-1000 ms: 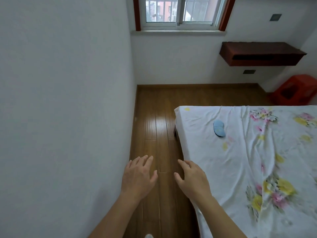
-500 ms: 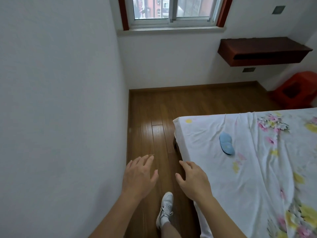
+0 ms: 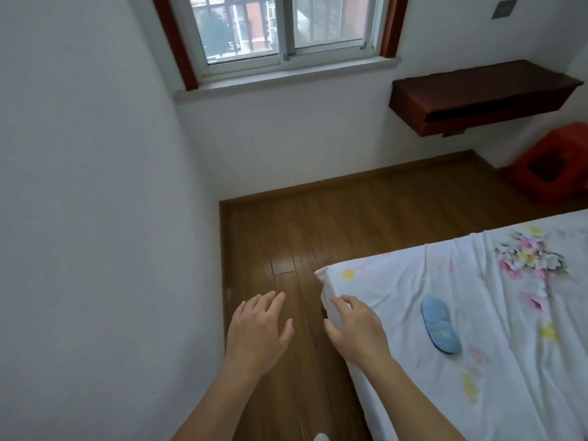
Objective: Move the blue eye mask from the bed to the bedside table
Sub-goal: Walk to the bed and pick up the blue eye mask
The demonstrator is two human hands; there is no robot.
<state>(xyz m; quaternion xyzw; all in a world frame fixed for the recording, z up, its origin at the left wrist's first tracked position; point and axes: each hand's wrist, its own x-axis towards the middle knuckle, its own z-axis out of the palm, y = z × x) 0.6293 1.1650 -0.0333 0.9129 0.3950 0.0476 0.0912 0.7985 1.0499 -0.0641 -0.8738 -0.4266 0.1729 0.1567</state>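
The blue eye mask [image 3: 440, 325] lies flat on the bed [image 3: 496, 370], near its far left corner, on a white sheet with flower prints. My right hand [image 3: 356, 329] hovers over that corner, fingers apart and empty, a short way left of the mask. My left hand [image 3: 259, 326] is held out over the wooden floor beside the bed, also open and empty. A dark red wall-mounted bedside table [image 3: 477, 93] hangs on the far wall at the upper right.
A white wall [image 3: 95, 218] runs close along my left. A narrow strip of wooden floor [image 3: 286, 249] lies between wall and bed. A window [image 3: 280, 30] sits in the far wall. A red plastic stool [image 3: 553, 163] stands at the far right.
I have walked forward along the bed; the mask and the far wall now look nearer, and the view has tilted. Both hands stay open and empty in front of me.
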